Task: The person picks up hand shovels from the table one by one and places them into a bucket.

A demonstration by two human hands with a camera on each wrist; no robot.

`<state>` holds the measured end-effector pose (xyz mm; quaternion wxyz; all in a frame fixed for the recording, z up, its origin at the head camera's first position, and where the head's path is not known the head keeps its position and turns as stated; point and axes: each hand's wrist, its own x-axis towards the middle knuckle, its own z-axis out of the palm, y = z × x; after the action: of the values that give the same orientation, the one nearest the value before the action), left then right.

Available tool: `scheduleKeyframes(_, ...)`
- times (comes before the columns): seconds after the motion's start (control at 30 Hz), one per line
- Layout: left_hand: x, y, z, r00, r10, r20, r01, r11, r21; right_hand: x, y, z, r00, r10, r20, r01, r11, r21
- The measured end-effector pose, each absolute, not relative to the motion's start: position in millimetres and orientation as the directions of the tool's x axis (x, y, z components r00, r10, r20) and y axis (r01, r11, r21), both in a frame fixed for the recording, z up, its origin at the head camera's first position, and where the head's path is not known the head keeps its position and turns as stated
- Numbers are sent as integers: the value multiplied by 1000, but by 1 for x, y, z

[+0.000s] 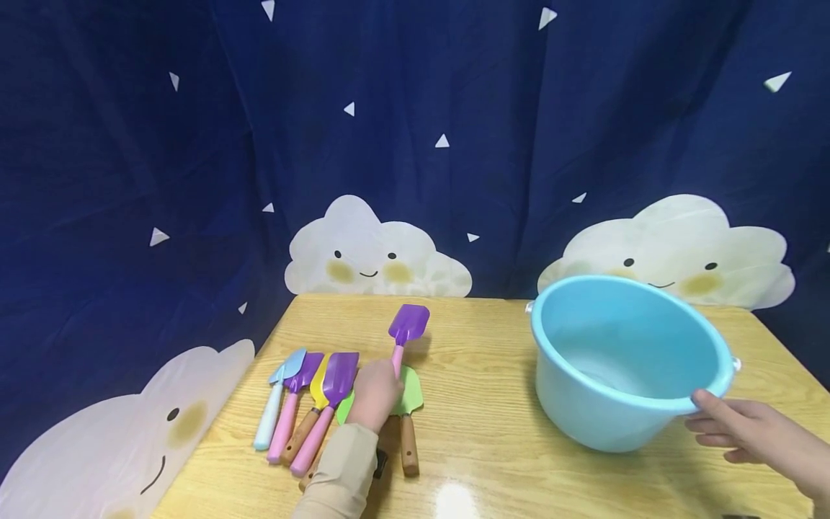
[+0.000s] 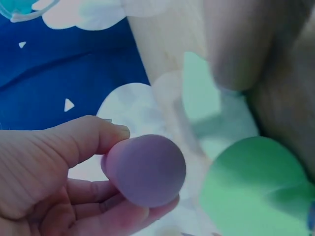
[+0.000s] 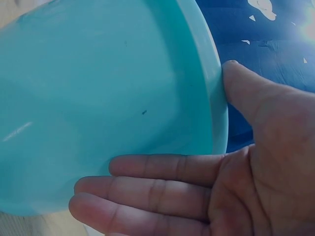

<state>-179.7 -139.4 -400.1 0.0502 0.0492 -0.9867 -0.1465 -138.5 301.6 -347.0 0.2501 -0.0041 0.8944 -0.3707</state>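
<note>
Above the table's left half, my left hand (image 1: pixel 375 393) grips the pink handle of a toy shovel (image 1: pixel 409 322), its purple blade pointing away. The round butt of that handle (image 2: pixel 147 169) shows between thumb and fingers in the left wrist view. A green shovel (image 1: pixel 411 396) with a brown handle lies just right of the hand, another partly hidden beneath it. On the right, a light blue bucket (image 1: pixel 603 425) stands upright. My right hand (image 1: pixel 755 432) touches it, thumb at the rim, its fingers (image 3: pixel 152 194) straight along the outer wall.
Left of my left hand lie a light blue shovel (image 1: pixel 269 418), a yellow shovel (image 1: pixel 301 436) with a brown handle, and purple shovels with pink handles, one of them (image 1: pixel 340 375) overlapping its neighbours. A dark blue curtain (image 1: pixel 402 173) with white clouds hangs behind the wooden table (image 1: pixel 480 389).
</note>
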Motion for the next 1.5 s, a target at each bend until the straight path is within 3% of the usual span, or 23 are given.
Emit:
scheduleKeyframes(0.27, -181, -129, -381, -994, -79, 80, -50, 947, 316, -136, 304, -347, -876, -192, -443, 188, 709, -679)
scheduleKeyframes(0.53, -182, -113, -362, -990, -24, 140, 21, 950, 310, -133, 305, -345, -888, -235, -396, 135, 689, -712)
scheduleKeyframes(0.9, -183, -91, -341, -977, 58, 206, 119, 947, 299, -133, 304, -346, -894, -197, -403, 176, 672, -719)
scheduleKeyframes(1.5, -179, -56, -315, -869, 239, 434, 322, 938, 126, -135, 302, -343, -892, -195, -407, 172, 687, -706)
